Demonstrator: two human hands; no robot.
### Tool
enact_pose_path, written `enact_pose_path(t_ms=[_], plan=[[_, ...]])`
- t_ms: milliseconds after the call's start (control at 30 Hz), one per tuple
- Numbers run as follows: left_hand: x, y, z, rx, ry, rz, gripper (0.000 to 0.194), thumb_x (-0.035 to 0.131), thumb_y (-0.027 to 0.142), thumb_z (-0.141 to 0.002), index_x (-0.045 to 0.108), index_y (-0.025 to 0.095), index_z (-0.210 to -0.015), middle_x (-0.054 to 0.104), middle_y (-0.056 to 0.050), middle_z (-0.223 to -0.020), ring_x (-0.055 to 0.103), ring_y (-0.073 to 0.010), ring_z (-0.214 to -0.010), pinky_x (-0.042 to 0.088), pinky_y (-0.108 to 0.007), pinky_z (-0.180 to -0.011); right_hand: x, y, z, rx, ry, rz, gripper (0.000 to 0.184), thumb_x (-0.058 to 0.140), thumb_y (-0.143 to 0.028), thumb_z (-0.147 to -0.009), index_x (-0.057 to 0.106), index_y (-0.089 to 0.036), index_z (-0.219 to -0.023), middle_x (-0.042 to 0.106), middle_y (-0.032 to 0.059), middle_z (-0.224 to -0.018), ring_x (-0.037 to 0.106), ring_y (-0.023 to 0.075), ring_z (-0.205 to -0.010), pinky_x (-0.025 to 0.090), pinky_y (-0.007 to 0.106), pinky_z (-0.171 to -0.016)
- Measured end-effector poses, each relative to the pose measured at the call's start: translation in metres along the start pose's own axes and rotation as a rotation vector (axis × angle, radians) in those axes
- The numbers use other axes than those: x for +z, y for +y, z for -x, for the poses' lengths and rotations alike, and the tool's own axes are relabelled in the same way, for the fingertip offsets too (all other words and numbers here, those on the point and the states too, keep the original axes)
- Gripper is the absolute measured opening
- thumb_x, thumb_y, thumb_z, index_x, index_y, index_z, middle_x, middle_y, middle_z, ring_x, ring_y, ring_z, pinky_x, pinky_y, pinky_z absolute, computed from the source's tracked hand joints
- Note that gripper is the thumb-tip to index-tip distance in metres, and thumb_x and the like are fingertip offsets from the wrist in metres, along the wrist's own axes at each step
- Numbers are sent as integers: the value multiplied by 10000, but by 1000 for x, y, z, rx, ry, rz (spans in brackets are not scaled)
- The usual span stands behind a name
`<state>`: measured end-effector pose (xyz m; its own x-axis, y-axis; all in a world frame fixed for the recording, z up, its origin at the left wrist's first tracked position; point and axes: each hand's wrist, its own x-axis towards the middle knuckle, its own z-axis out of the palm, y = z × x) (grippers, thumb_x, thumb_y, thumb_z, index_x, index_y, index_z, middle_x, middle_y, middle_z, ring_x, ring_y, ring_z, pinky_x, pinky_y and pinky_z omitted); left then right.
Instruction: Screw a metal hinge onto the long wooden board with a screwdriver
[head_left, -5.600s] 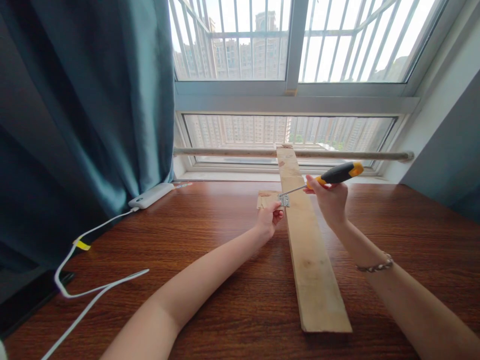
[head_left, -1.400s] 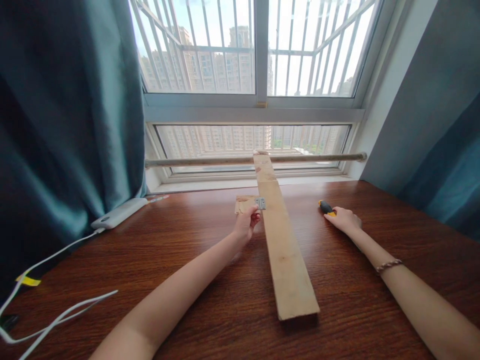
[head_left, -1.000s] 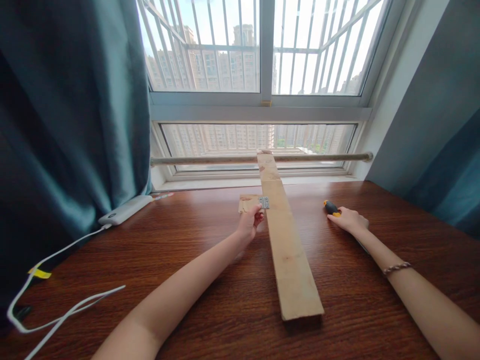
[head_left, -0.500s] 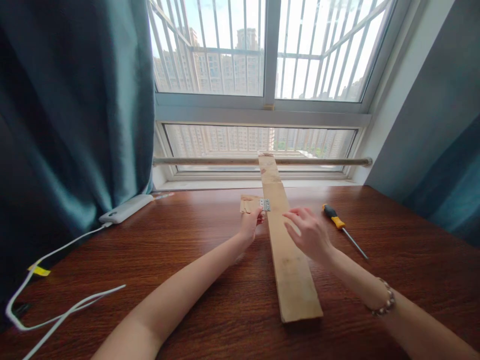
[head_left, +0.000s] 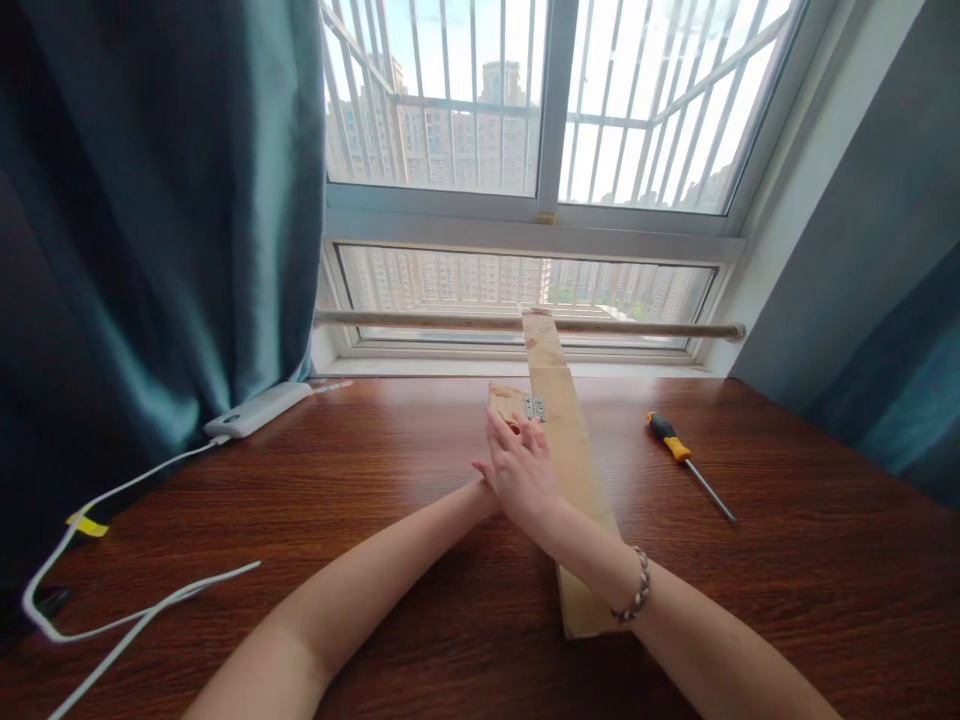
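A long pale wooden board (head_left: 576, 440) lies lengthwise on the table, its far end reaching the window rail. On its left side a small wooden piece (head_left: 506, 393) meets it, with a metal hinge (head_left: 535, 409) spanning the two. My right hand (head_left: 525, 480) lies across the front of my left, fingers stretched out and apart, tips at the small piece's near edge. Of my left hand (head_left: 487, 492) only the part by the wrist shows; its fingers are hidden behind the right, close to the small piece.
A screwdriver (head_left: 679, 450) with a black and yellow handle lies right of the board. At the left are a white power strip (head_left: 259, 410), its white cable (head_left: 124, 485) and a dark curtain (head_left: 165, 200). Behind the brown table (head_left: 375, 450) runs a metal rail (head_left: 427, 320) before the window.
My right hand has moved left from above the long board to cover my left hand at the small piece. The view has shifted slightly; board and screwdriver stay in place.
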<state>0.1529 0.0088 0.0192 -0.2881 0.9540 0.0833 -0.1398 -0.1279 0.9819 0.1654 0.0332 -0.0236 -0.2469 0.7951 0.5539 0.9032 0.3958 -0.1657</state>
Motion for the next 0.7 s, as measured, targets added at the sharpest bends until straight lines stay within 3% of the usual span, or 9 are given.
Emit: enact_pose_path(t_ms=[133, 233, 300, 400, 533, 633, 700], plan=[[13, -11, 3, 227, 177, -51, 216, 657, 149, -702, 603, 248, -887, 311, -54, -1445, 220, -286, -1321, 398, -413, -901, -5, 7, 3, -21, 44, -25, 663, 556, -391, -845, 257, -293, -1429, 349, 27, -1422, 285, 360, -1247, 238, 553, -998], [22, -24, 0, 258, 172, -8, 232, 641, 178, -722, 602, 267, -932, 402, -63, -1382, 288, -275, -1293, 431, -358, -857, -19, 8, 4, -24, 25, -8, 602, 567, -346, -845, 333, -300, -1398, 338, 11, -1428, 283, 363, -1250, 266, 553, -982], [24, -35, -11, 146, 69, 54, 255, 620, 200, -745, 589, 284, -984, 506, -67, -1274, 370, -260, -1241, 442, -322, -828, -32, 13, 5, -26, 36, -13, 563, 558, -339, -850, 377, -270, -1379, 329, 27, -1432, 285, 358, -1256, 278, 545, -988], [16, -53, -37, -113, -178, 173, 270, 633, 168, -738, 569, 238, -991, 618, -93, -1029, 545, -221, -1009, 450, -286, -768, -50, 29, 7, -37, 131, -124, 525, 476, -321, -890, 362, -197, -1387, 310, 78, -1437, 298, 305, -1279, 305, 480, -1023], [2, -74, -64, -143, -278, 212, 278, 731, 194, -635, 565, 152, -855, 630, -75, -830, 580, -152, -744, 440, -237, -654, -59, 58, 15, 55, 298, -308, 470, 402, -293, -906, 397, -122, -1343, 354, 135, -1395, 332, 245, -1285, 329, 418, -1037], [-1, -81, -67, -161, -414, 244, 316, 748, 330, -613, 579, 140, -801, 644, -78, -803, 592, -159, -692, 431, -233, -576, -54, 76, 25, 161, 341, -372, 398, 423, -310, -890, 502, -137, -1239, 439, 135, -1325, 398, 249, -1237, 343, 422, -1021], [-1, -82, -65, -159, -443, 255, 339, 748, 362, -610, 591, 142, -815, 653, -84, -823, 604, -171, -709, 439, -238, -571, -48, 85, 31, 211, 330, -408, 362, 424, -318, -886, 538, -150, -1186, 469, 130, -1292, 432, 246, -1205, 360, 421, -1005]])
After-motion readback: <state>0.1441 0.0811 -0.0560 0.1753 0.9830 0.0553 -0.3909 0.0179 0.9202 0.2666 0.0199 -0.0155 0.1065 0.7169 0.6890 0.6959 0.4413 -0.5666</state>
